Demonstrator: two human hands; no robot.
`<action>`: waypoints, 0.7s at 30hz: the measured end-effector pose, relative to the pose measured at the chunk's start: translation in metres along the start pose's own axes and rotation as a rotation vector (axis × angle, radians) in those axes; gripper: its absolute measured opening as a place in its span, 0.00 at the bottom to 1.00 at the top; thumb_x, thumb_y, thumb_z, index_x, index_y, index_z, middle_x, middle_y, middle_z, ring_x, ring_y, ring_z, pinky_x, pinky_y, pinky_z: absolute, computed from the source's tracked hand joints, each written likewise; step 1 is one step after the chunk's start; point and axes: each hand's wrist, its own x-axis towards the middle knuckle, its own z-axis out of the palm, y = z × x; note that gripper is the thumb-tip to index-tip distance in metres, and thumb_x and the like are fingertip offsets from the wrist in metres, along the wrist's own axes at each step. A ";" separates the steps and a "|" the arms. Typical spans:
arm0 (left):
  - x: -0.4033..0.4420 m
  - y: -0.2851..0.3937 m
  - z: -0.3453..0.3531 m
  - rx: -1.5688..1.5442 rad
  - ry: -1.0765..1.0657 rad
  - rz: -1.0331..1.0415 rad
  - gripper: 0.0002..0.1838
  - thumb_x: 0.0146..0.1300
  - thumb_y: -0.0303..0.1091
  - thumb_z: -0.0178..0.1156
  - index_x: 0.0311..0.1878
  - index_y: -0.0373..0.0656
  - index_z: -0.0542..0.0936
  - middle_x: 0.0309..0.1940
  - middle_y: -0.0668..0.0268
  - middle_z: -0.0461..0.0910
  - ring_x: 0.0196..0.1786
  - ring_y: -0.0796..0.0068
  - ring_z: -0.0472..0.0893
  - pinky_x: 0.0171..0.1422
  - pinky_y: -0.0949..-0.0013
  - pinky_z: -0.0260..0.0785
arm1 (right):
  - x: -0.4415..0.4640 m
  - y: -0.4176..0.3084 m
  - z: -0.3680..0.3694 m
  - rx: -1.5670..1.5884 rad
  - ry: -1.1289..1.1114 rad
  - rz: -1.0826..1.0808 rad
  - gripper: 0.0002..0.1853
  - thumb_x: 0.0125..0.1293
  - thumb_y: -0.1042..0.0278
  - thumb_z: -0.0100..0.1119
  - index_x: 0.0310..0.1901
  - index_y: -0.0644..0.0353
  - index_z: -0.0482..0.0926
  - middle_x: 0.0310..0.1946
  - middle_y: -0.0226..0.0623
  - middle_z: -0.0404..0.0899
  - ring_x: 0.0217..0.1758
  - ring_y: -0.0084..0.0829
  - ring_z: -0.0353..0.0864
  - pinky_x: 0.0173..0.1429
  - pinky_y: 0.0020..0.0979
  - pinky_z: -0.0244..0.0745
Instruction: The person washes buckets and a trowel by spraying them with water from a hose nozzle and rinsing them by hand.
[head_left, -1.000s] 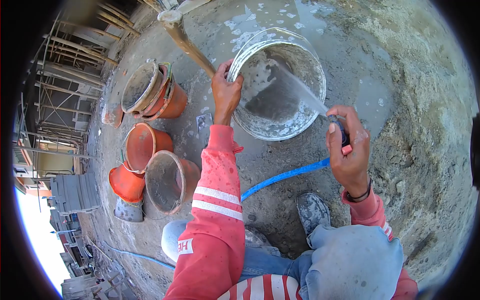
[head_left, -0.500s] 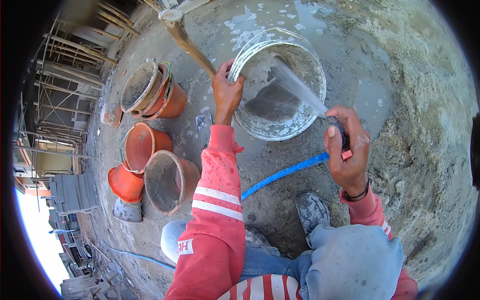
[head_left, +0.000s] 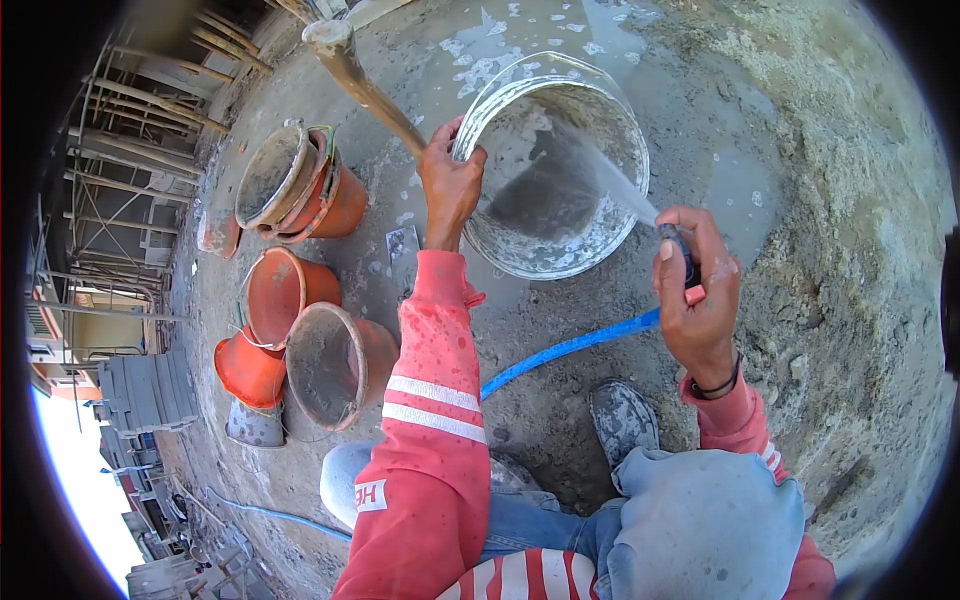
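A round bucket [head_left: 535,267], crusted whitish inside, stands tilted toward me with its wire handle raised behind the far rim. My left hand [head_left: 450,195] is closed on its left rim, thumb over the edge. In my right hand [head_left: 702,295] is a dark hose nozzle [head_left: 677,252], gripped with fingers wrapped round it. Water sprays from the nozzle into the bucket and wets the inner wall and bottom dark grey. A blue hose [head_left: 570,345] runs from below my right hand toward my left sleeve. Beyond my left wrist, a wooden handle [head_left: 372,95] slants up and away.
Left of my arm stand stacked mud-stained buckets [head_left: 345,205], a red bucket [head_left: 322,283], an orange bucket [head_left: 250,370] lying tipped, and a wide grey-orange bucket [head_left: 375,360]. Wet, rough ground [head_left: 800,330] lies to the right. Bamboo poles [head_left: 160,110] rise at far left.
The spray has shifted slightly, and the wet dark patch inside the bucket reaches higher up its wall. Both hands keep their grips; the view has moved only a little.
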 end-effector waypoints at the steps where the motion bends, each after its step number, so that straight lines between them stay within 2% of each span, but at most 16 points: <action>1: 0.001 0.001 0.000 0.025 0.007 -0.008 0.26 0.57 0.29 0.62 0.61 0.32 0.80 0.44 0.58 0.86 0.42 0.71 0.83 0.50 0.68 0.74 | 0.000 -0.001 0.000 0.001 0.001 -0.003 0.07 0.71 0.80 0.53 0.48 0.63 0.76 0.19 0.30 0.64 0.20 0.17 0.60 0.25 0.27 0.56; 4: 0.000 0.000 0.001 0.026 0.012 0.028 0.26 0.57 0.30 0.63 0.60 0.33 0.81 0.43 0.58 0.86 0.42 0.71 0.83 0.50 0.68 0.74 | -0.002 -0.001 0.000 -0.003 -0.035 -0.030 0.07 0.71 0.80 0.53 0.48 0.63 0.76 0.19 0.28 0.63 0.20 0.17 0.59 0.25 0.27 0.55; 6: -0.001 -0.001 0.003 0.017 0.020 0.036 0.25 0.57 0.29 0.62 0.60 0.33 0.81 0.43 0.58 0.86 0.41 0.71 0.83 0.50 0.68 0.74 | -0.001 0.002 -0.001 -0.030 0.000 0.067 0.08 0.70 0.80 0.54 0.49 0.64 0.76 0.19 0.29 0.63 0.20 0.17 0.59 0.25 0.27 0.55; 10: 0.001 -0.001 0.002 0.074 0.021 0.046 0.24 0.57 0.29 0.62 0.59 0.33 0.81 0.43 0.57 0.86 0.41 0.71 0.83 0.50 0.68 0.74 | -0.004 0.004 -0.002 -0.041 -0.044 -0.013 0.08 0.71 0.79 0.54 0.49 0.64 0.76 0.19 0.29 0.63 0.20 0.17 0.60 0.26 0.27 0.56; 12: 0.001 0.000 0.001 0.060 0.011 0.019 0.24 0.57 0.29 0.62 0.58 0.33 0.82 0.43 0.57 0.86 0.41 0.70 0.83 0.50 0.68 0.74 | -0.003 0.005 -0.001 0.024 0.018 -0.033 0.08 0.70 0.79 0.54 0.49 0.64 0.76 0.19 0.30 0.64 0.20 0.18 0.60 0.26 0.28 0.57; 21: 0.002 -0.006 0.003 0.024 0.022 0.054 0.24 0.56 0.29 0.62 0.58 0.34 0.82 0.43 0.58 0.87 0.42 0.70 0.83 0.52 0.68 0.74 | -0.003 0.003 -0.002 0.000 -0.073 0.014 0.07 0.70 0.79 0.55 0.48 0.62 0.77 0.18 0.31 0.63 0.20 0.19 0.61 0.26 0.28 0.57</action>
